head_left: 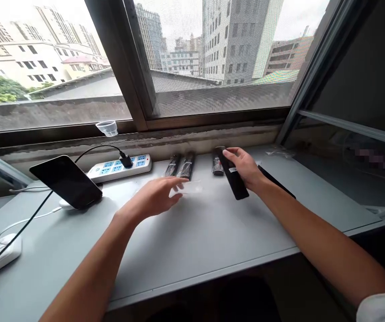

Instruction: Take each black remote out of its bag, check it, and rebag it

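Note:
My right hand (pixel 242 166) grips a long flat black object (pixel 235 181), tilted above the desk at right of centre. My left hand (pixel 162 194) is over the middle of the desk with thumb and fingers apart, beside a blurred clear plastic piece (pixel 192 188); whether the fingers touch it I cannot tell. Beyond my left hand lie two black items in clear wrap, one on the left (pixel 172 165) and one on the right (pixel 186 165). A third wrapped black item (pixel 217 166) lies left of my right hand. Another dark flat object (pixel 276 181) shows partly behind my right wrist.
On the left, a black tablet or phone (pixel 68 181) leans on a white stand. Behind it is a white power strip (pixel 118 169) with a black plug and cables. A clear cup (pixel 108 128) sits by the window. Clear plastic (pixel 280 153) lies at the back right.

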Motion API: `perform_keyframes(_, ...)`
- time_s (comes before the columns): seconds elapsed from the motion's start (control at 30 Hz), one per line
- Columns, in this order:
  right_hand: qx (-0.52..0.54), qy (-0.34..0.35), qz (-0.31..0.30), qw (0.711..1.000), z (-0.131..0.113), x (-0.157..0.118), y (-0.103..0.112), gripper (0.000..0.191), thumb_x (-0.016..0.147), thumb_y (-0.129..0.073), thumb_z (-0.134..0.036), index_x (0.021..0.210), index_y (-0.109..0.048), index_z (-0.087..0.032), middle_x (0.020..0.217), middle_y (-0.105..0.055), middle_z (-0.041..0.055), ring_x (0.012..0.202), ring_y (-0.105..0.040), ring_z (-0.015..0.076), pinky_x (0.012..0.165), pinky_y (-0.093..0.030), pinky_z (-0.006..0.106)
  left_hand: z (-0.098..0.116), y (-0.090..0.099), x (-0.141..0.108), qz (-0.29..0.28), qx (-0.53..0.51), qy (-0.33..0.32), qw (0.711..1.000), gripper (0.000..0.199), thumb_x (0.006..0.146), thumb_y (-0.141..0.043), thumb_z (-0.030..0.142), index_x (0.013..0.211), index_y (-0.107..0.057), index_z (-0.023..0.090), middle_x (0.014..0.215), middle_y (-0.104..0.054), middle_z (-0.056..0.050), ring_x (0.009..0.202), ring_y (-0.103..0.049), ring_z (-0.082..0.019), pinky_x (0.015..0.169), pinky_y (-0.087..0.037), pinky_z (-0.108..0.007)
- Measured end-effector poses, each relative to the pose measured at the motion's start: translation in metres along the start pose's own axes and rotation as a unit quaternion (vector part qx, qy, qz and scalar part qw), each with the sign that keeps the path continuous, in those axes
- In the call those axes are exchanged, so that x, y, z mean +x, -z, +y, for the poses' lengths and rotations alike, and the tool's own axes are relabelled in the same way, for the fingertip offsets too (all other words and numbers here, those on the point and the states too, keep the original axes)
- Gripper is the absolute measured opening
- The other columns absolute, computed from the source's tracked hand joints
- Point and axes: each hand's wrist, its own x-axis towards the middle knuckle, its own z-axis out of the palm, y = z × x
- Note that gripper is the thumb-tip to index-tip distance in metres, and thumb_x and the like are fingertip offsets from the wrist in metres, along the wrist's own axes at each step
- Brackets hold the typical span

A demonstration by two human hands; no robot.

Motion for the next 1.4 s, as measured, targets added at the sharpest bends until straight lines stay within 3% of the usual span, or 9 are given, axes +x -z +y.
perform_keyframes(0.1, -0.057, -0.05, -0.114, 0.991, 0.0, -0.007, -0.001, 0.04, 0.085, -0.084, -0.036, 0.119, -0.069, -0.024, 0.087, -0.077, 0.0037, 0.069, -0.069, 0.0166, 0.052, -0.052, 0.023, 0.008, -0.001, -0.001, -0.001, -0.005, -0.005, 1.0, 0.058, 0.094, -0.072, 0.046, 0.148, -0.058, 0.031, 0.127, -0.073, -0.004, 0.107, -0.072, -0.027, 0.095, -0.058, -0.042)
perform_keyframes(0.23, -0.04, -0.082, -0.299, 0.95, -0.003, -0.017, -0.001, 0.056, 0.079, -0.085, -0.022, 0.134, -0.072, -0.027, 0.1, -0.079, 0.0027, 0.08, -0.07, 0.0162, 0.069, -0.056, 0.026, 0.02, -0.005, 0.003, 0.117, -0.012, -0.068, 0.991, 0.092, 0.088, -0.081, 0.053, 0.164, -0.034, 0.029, 0.161, -0.048, -0.013, 0.137, -0.058, -0.034, 0.11, -0.053, -0.048)
perform_keyframes(0.33, -0.07, -0.063, -0.364, 0.927, -0.008, -0.024, -0.003, 0.06, 0.083, -0.086, -0.028, 0.14, -0.07, -0.027, 0.106, -0.08, 0.0041, 0.086, -0.071, 0.0169, 0.077, -0.056, 0.029, 0.029, -0.007, 0.01, 0.188, -0.008, -0.136, 0.973, 0.076, 0.096, -0.075, 0.045, 0.161, -0.039, 0.03, 0.161, -0.048, -0.012, 0.143, -0.053, -0.032, 0.115, -0.05, -0.048)
perform_keyframes(0.47, -0.112, -0.055, -0.348, 0.929, -0.01, -0.025, -0.004, 0.058, 0.082, -0.088, -0.039, 0.136, -0.072, -0.023, 0.099, -0.081, 0.0054, 0.083, -0.073, 0.0188, 0.075, -0.057, 0.029, 0.026, -0.004, 0.013, 0.255, 0.012, -0.142, 0.957, 0.042, 0.099, -0.072, 0.037, 0.138, -0.063, 0.027, 0.135, -0.067, -0.01, 0.12, -0.066, -0.027, 0.102, -0.057, -0.044)
perform_keyframes(0.67, -0.102, -0.084, -0.214, 0.968, -0.001, -0.012, 0.001, 0.038, 0.075, -0.094, -0.045, 0.097, -0.078, -0.019, 0.096, -0.078, 0.0073, 0.083, -0.075, 0.0199, 0.078, -0.064, 0.033, 0.012, 0.005, 0.007, 0.307, 0.066, -0.067, 0.947, 0.038, 0.094, -0.077, 0.039, 0.125, -0.066, 0.021, 0.123, -0.068, -0.011, 0.112, -0.065, -0.03, 0.099, -0.055, -0.049)
perform_keyframes(0.8, -0.099, -0.018, -0.155, 0.983, 0.006, -0.01, -0.004, 0.042, 0.07, -0.097, -0.046, 0.098, -0.078, -0.019, 0.096, -0.077, 0.0059, 0.081, -0.073, 0.0176, 0.084, -0.062, 0.034, 0.022, 0.0, 0.009, 0.277, 0.123, -0.099, 0.948, 0.046, 0.095, -0.075, 0.038, 0.136, -0.063, 0.022, 0.135, -0.066, -0.012, 0.126, -0.059, -0.034, 0.107, -0.05, -0.054)
perform_keyframes(1.0, -0.134, 0.015, -0.219, 0.966, 0.009, -0.023, -0.014, 0.042, 0.076, -0.092, -0.046, 0.105, -0.079, -0.018, 0.091, -0.078, 0.0046, 0.082, -0.072, 0.018, 0.081, -0.06, 0.033, 0.036, -0.011, 0.014, 0.243, 0.166, -0.163, 0.942, 0.039, 0.103, -0.064, 0.031, 0.141, -0.062, 0.021, 0.134, -0.07, -0.01, 0.122, -0.064, -0.029, 0.111, -0.047, -0.05)
perform_keyframes(1.2, -0.197, 0.035, -0.215, 0.956, 0.006, -0.026, -0.014, 0.051, 0.079, -0.088, -0.05, 0.118, -0.076, -0.02, 0.102, -0.078, 0.0068, 0.083, -0.072, 0.0193, 0.08, -0.06, 0.035, 0.033, -0.015, 0.013, 0.234, 0.161, -0.124, 0.951, 0.037, 0.103, -0.065, 0.034, 0.137, -0.065, 0.02, 0.131, -0.072, -0.01, 0.115, -0.067, -0.029, 0.097, -0.054, -0.046)
perform_keyframes(1.4, -0.317, 0.136, -0.196, 0.918, 0.006, -0.023, -0.009, 0.05, 0.082, -0.08, -0.064, 0.11, -0.082, -0.022, 0.077, -0.072, 0.0031, 0.069, -0.063, 0.0193, 0.064, -0.05, 0.034, 0.031, -0.012, 0.011, 0.199, 0.145, -0.064, 0.967, 0.037, 0.101, -0.066, 0.035, 0.136, -0.067, 0.023, 0.132, -0.072, -0.011, 0.115, -0.068, -0.032, 0.097, -0.055, -0.049)
